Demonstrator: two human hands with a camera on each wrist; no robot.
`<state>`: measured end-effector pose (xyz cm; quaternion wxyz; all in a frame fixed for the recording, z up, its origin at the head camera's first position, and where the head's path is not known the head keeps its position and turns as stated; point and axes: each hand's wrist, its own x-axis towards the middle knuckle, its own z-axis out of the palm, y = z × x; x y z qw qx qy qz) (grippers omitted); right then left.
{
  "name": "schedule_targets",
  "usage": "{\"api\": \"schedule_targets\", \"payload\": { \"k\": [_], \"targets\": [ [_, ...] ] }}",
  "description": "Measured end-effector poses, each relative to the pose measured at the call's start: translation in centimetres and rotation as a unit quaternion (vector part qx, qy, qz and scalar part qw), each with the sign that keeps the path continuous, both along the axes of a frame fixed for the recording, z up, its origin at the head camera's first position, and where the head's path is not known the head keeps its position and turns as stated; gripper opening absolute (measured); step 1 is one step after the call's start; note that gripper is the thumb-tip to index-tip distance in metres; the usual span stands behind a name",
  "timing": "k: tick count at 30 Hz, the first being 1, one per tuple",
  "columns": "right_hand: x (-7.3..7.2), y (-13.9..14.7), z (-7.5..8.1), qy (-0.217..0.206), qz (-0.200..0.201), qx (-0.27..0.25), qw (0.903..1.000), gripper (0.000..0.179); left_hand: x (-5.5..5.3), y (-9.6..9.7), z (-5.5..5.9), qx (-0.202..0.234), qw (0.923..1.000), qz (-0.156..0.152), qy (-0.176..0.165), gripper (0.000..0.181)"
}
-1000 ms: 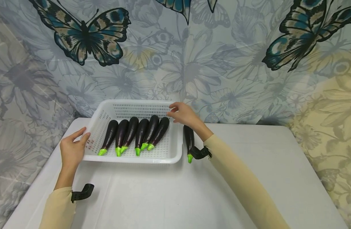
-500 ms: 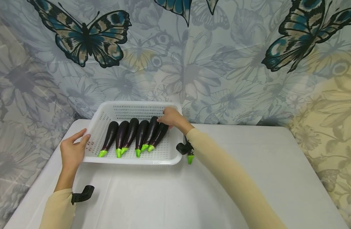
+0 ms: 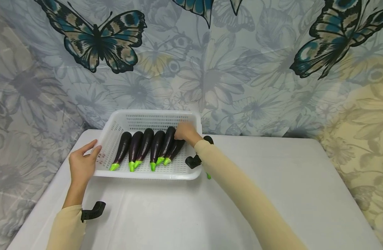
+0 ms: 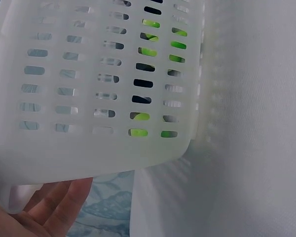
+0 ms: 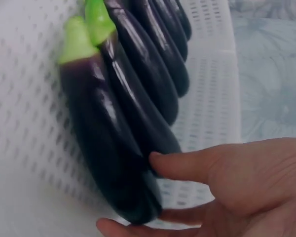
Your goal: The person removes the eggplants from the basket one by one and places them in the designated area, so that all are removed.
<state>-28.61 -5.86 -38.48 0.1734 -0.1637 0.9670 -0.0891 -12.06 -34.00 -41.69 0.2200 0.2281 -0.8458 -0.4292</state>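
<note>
A white perforated plastic basket (image 3: 147, 175) stands at the back left of the table with several dark eggplants lined up inside, their bright green stem ends toward the front. My left hand (image 3: 82, 166) grips the basket's left end; in the left wrist view its fingers (image 4: 64, 207) curl under the rim. My right hand (image 3: 186, 133) reaches into the basket at the blunt end of the rightmost eggplant (image 3: 175, 151). In the right wrist view, the thumb lies along one side of that eggplant (image 5: 101, 133) and the fingers pass around its far end.
Another eggplant (image 3: 208, 140) lies on the white table (image 3: 257, 166) just outside the basket's right side, mostly covered by the right forearm. A patterned butterfly cloth (image 3: 229, 86) hangs directly behind the table.
My right hand has moved left and down from above the basket's right rim to the end of the rightmost eggplant. The left hand keeps its place on the basket.
</note>
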Motion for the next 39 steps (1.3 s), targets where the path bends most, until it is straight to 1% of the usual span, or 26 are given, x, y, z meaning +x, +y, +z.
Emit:
{"api": "schedule_targets", "payload": {
  "k": [2, 4, 8, 13, 16, 19, 22, 25, 29, 32, 34, 39],
  "targets": [
    [0.2, 0.0, -0.4, -0.005, -0.01, -0.003, 0.9999, 0.022, 0.0, 0.1, 0.0, 0.0, 1.0, -0.002, -0.003, 0.039],
    [0.4, 0.0, -0.6, -0.005, -0.027, -0.024, 0.9994, 0.019, 0.1, 0.1, -0.1, 0.001, 1.0, -0.001, -0.005, 0.039],
    [0.8, 0.1, -0.7, 0.0, -0.042, -0.058, 0.9974, 0.015, 0.2, 0.1, -0.1, 0.0, 1.0, 0.007, -0.006, 0.039],
    [1.0, 0.4, -0.7, -0.005, -0.064, -0.084, 0.9944, 0.02, 0.1, 0.2, -0.1, 0.001, 1.0, 0.001, 0.002, 0.039],
    [0.9, 0.5, -0.8, -0.011, -0.074, -0.087, 0.9934, 0.024, -0.1, 0.3, -0.1, 0.007, 1.0, -0.002, 0.001, 0.039],
    [1.0, 0.6, -0.7, -0.016, -0.081, -0.092, 0.9924, 0.023, -0.1, 0.4, -0.1, 0.006, 1.0, -0.001, 0.0, 0.039],
    [1.3, 0.6, -0.2, -0.007, -0.075, -0.097, 0.9924, 0.018, -0.1, 0.4, -0.1, 0.007, 1.0, -0.001, -0.001, 0.039],
    [1.8, 0.5, 0.7, 0.001, -0.059, -0.115, 0.9916, 0.014, -0.1, 0.2, -0.1, 0.002, 1.0, 0.003, -0.004, 0.039],
    [2.2, 0.4, 1.8, -0.008, -0.038, -0.158, 0.9867, 0.015, -0.1, 0.0, 0.0, 0.003, 1.0, 0.004, -0.006, 0.04],
    [2.4, 0.4, 2.3, -0.017, -0.029, -0.178, 0.9834, 0.018, -0.1, -0.1, 0.0, 0.007, 1.0, 0.002, -0.006, 0.04],
    [2.4, 0.5, 2.6, -0.02, -0.026, -0.181, 0.983, 0.025, -0.1, 0.0, 0.0, 0.009, 0.9999, 0.002, -0.006, 0.04],
    [2.5, 0.7, 3.2, -0.037, -0.019, -0.182, 0.9824, 0.053, -0.1, 0.1, 0.0, 0.009, 0.9999, 0.008, -0.002, 0.039]
  ]
}}
